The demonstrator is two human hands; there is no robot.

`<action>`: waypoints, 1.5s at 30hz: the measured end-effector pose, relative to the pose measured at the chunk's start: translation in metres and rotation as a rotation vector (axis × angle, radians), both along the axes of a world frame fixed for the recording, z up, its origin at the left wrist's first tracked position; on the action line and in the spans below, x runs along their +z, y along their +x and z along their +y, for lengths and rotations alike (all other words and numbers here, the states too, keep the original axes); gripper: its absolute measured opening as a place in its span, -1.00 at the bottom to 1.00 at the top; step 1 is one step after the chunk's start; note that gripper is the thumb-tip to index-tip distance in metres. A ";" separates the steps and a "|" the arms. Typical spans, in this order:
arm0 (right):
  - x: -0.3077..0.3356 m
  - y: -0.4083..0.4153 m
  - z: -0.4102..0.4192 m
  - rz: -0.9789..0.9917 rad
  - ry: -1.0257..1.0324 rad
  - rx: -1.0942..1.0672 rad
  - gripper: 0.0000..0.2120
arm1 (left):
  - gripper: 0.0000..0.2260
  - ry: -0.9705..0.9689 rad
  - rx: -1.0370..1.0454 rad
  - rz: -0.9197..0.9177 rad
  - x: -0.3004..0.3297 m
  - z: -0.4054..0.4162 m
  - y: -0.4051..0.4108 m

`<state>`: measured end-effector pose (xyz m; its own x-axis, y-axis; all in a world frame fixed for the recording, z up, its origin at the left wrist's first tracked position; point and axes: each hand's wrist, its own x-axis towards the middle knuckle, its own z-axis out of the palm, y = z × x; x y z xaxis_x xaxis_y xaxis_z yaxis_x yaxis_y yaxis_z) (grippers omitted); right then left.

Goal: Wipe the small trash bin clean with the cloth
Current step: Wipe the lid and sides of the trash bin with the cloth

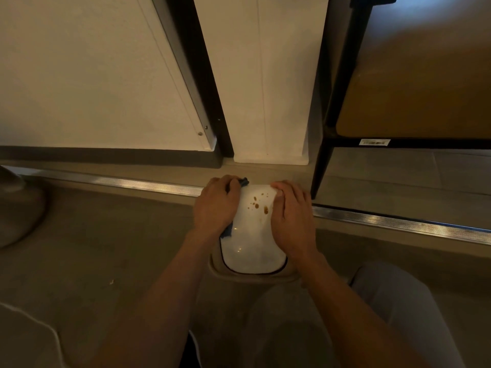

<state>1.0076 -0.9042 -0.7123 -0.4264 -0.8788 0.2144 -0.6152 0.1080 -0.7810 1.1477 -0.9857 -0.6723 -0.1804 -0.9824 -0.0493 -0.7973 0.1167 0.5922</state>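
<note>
- A dim beige floor [106, 248] runs to a ribbed metal threshold strip [132, 181] below pale wall panels.
- The left hand [216, 205] curls round a crumpled dark blue cloth [228, 232], pressing it to the bin's left side.
- The right hand [292, 216] lies flat, fingers fairly straight, steadying the right side.
- Between them on the floor, the small white glossy plastic trash bin [252, 235] carries brown drip stains [259, 204]; it looks light, stiff and slippery, best braced by its sides.
</note>
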 end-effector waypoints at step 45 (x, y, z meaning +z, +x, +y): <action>-0.004 -0.004 -0.002 0.003 -0.035 0.026 -0.60 | -0.73 -0.222 -0.022 0.321 -0.020 0.034 0.017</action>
